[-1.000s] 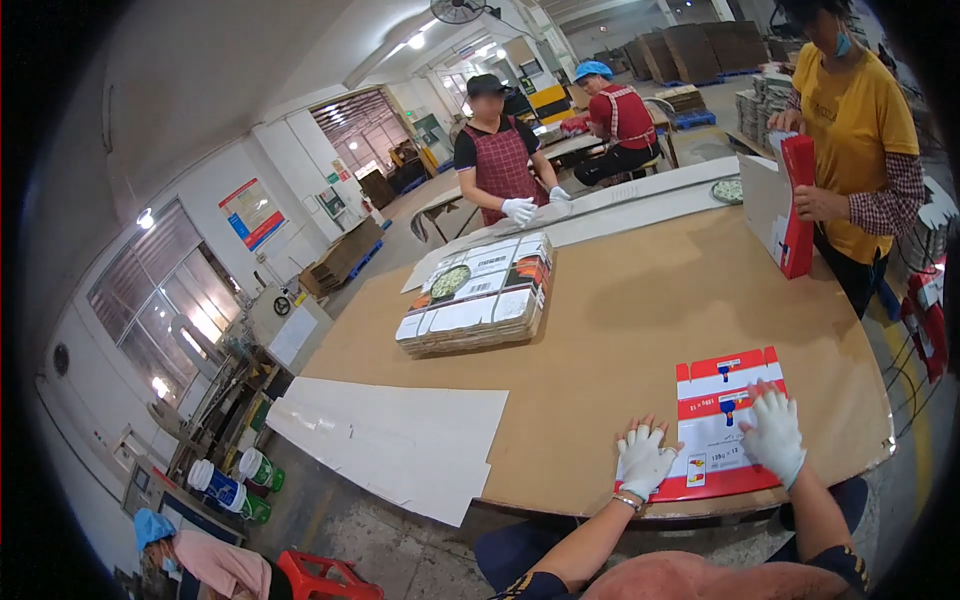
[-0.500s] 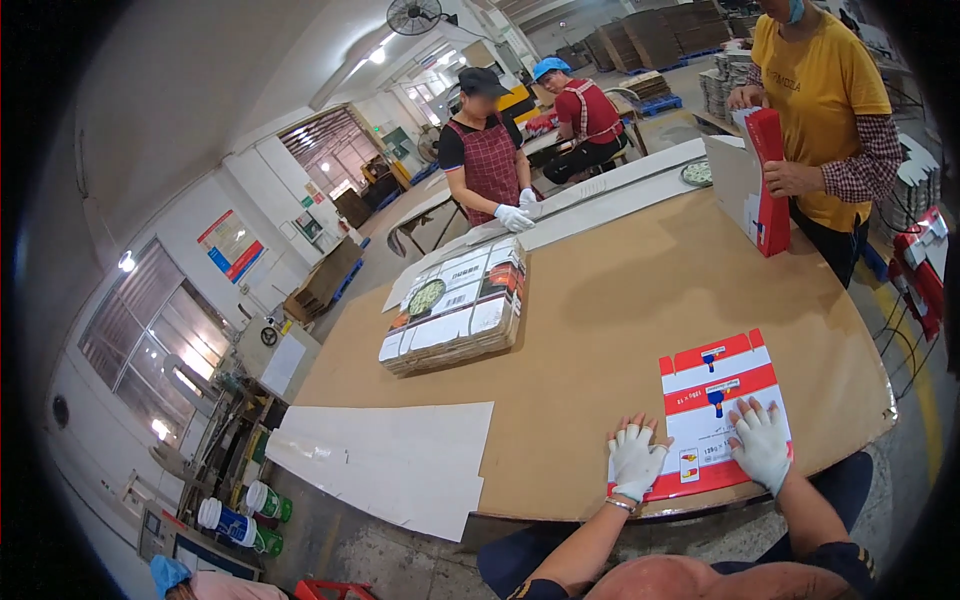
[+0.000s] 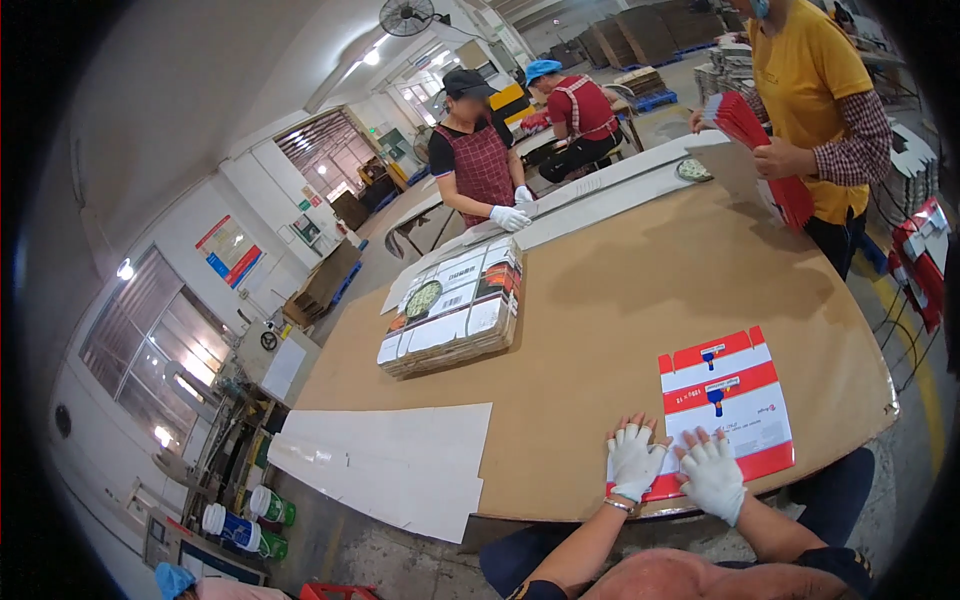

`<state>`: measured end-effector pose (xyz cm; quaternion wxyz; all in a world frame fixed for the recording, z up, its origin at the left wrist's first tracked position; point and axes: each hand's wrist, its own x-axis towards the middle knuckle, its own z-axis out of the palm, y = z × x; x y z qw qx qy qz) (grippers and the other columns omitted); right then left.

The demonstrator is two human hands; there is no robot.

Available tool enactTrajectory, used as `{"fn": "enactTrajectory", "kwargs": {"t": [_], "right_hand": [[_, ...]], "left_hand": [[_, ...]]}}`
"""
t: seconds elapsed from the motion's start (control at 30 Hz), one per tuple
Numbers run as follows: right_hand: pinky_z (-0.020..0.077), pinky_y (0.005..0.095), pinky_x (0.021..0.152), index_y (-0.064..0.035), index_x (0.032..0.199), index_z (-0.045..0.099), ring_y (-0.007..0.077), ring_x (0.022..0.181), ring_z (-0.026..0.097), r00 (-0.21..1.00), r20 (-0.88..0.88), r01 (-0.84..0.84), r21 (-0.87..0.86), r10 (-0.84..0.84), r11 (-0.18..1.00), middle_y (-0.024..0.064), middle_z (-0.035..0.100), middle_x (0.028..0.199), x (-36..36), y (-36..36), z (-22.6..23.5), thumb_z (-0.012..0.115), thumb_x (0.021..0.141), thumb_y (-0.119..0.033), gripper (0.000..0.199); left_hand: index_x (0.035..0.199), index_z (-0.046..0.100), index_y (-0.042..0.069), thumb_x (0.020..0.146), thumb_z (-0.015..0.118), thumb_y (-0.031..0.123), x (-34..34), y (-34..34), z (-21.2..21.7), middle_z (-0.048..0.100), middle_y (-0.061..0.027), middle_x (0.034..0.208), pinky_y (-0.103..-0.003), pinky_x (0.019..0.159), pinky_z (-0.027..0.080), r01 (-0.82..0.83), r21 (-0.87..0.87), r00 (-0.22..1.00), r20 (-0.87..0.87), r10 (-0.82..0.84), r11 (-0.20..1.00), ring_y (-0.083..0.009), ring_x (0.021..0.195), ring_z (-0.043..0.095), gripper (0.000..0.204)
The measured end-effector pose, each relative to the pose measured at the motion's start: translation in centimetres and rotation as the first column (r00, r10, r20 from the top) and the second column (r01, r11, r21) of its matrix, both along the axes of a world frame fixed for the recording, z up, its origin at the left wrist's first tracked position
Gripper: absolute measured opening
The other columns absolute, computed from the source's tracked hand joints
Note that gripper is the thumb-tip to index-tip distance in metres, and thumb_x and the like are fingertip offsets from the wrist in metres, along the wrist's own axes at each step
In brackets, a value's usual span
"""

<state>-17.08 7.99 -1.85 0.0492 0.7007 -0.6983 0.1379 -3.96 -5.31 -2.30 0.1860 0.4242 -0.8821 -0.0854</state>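
A red-and-white printed carton sheet [image 3: 720, 395] lies flat on the brown tabletop, close to the near edge. At its near left corner rests my left hand [image 3: 636, 458], in a white fingerless glove, fingers spread. My right hand [image 3: 713, 475], gloved the same way, lies flat over the sheet's near middle with its fingers apart. Both palms press down on the printed board, and neither hand grips anything. Part of the print is hidden under my hands.
A strapped stack of printed cartons [image 3: 455, 308] sits left of centre. White board [image 3: 385, 465] covers the near left edge. At the far right a co-worker in yellow [image 3: 815, 100] holds red-and-white cartons [image 3: 765, 165]. Across the table stands a co-worker in a checked apron [image 3: 482, 170].
My right hand has slid left across the sheet toward my left hand, which stays put. The co-worker in yellow has tilted and fanned the held cartons.
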Motion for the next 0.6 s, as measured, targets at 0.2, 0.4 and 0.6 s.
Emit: {"fn": "enactTrajectory", "kwargs": {"t": [0.2, 0.4, 0.6], "right_hand": [[0.016, 0.0566, 0.114, -0.0065, 0.136, 0.049, 0.0326, 0.14, 0.032, 0.995, -0.094, -0.043, 0.014, 0.044, 0.999, 0.0148, 0.042, 0.146, 0.8, -0.7, -0.7, 0.052, 0.089, -0.039, 0.057], [0.0134, 0.0568, 0.115, -0.0059, 0.134, 0.05, 0.032, 0.14, 0.03, 0.979, 0.075, 0.187, 0.021, -0.188, 0.982, 0.0156, 0.041, 0.146, -6.5, 3.4, 0.1, 0.062, 0.08, -0.032, 0.061], [0.0169, 0.0539, 0.115, -0.004, 0.134, 0.05, 0.0337, 0.139, 0.031, 0.892, 0.192, 0.413, 0.023, -0.41, 0.91, 0.0163, 0.041, 0.145, -11.8, 6.3, -1.1, 0.061, 0.083, -0.025, 0.056]], "left_hand": [[0.125, 0.06, 0.013, 0.086, 0.059, 0.046, 0.1, -0.1, -0.4, 0.047, -0.0085, 0.14, -0.054, 0.11, 0.021, 0.017, -0.022, 1.0, 0.001, -0.017, 1.0, -0.0317, 0.134, 0.035, 0.051], [0.125, 0.06, 0.012, 0.088, 0.058, 0.047, 0.1, 0.0, 0.1, 0.047, -0.0093, 0.14, -0.054, 0.11, 0.021, 0.005, 0.0, 1.0, 0.021, -0.005, 1.0, -0.0316, 0.134, 0.035, 0.051], [0.126, 0.059, 0.009, 0.087, 0.057, 0.051, 0.1, 0.0, -0.2, 0.047, -0.01, 0.14, -0.056, 0.11, 0.02, 0.038, -0.015, 0.999, -0.019, -0.039, 0.999, -0.0323, 0.134, 0.035, 0.057]]}}
